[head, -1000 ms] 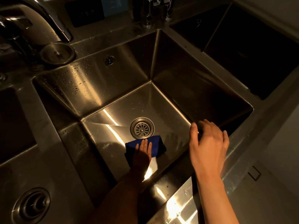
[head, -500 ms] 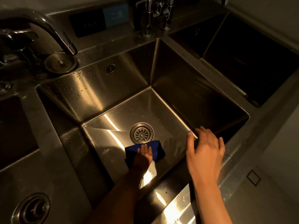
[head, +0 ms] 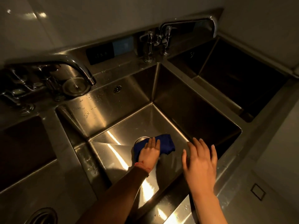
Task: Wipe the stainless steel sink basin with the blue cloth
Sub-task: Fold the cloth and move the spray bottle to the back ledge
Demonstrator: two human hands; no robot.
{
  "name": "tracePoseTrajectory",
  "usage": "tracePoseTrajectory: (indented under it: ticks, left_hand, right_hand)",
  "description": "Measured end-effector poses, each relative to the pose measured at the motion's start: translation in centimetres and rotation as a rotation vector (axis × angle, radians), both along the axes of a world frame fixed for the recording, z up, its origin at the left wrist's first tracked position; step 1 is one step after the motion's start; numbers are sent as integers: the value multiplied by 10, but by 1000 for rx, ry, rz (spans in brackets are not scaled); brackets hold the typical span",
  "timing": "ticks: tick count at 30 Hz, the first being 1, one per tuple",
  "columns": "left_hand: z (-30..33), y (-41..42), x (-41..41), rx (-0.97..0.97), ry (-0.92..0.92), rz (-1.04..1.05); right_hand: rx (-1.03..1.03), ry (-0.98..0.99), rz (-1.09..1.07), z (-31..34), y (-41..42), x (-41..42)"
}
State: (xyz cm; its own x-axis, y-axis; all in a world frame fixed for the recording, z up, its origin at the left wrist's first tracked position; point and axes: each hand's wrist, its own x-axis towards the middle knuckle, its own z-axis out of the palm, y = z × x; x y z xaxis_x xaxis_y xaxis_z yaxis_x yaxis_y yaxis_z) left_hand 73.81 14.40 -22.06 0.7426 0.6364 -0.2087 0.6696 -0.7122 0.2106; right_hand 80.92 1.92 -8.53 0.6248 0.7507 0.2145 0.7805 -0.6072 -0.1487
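Note:
The stainless steel sink basin [head: 103, 110] fills the middle of the view, deep and square. A folded blue cloth [head: 167, 143] lies on the basin floor, covering most of the round drain [head: 141, 139]. My left hand [head: 150, 151] presses flat on the cloth with straight fingers, the arm reaching down into the basin. My right hand [head: 200, 160] hovers with spread, relaxed fingers over the basin's near right side and holds nothing.
A curved faucet [head: 77, 68] and a round drain stopper [head: 76, 86] sit at the back left. More taps [head: 155, 41] stand behind the basin. Dark basins lie to the right [head: 234, 81] and left [head: 24, 143]. Another drain [head: 42, 215] shows at the bottom left.
My left hand has slid the cloth forward and to the right, over the drain. The camera has tilted up, showing the wall and taps. My right hand stays hovering over the near right side.

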Motion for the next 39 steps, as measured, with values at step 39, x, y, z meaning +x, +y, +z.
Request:
tracePoseTrajectory:
  ticks: [39]
  left_hand:
    - [254,-33,-85,465,-490,-255]
  right_hand:
    - [390,-513,310,109,13,-38]
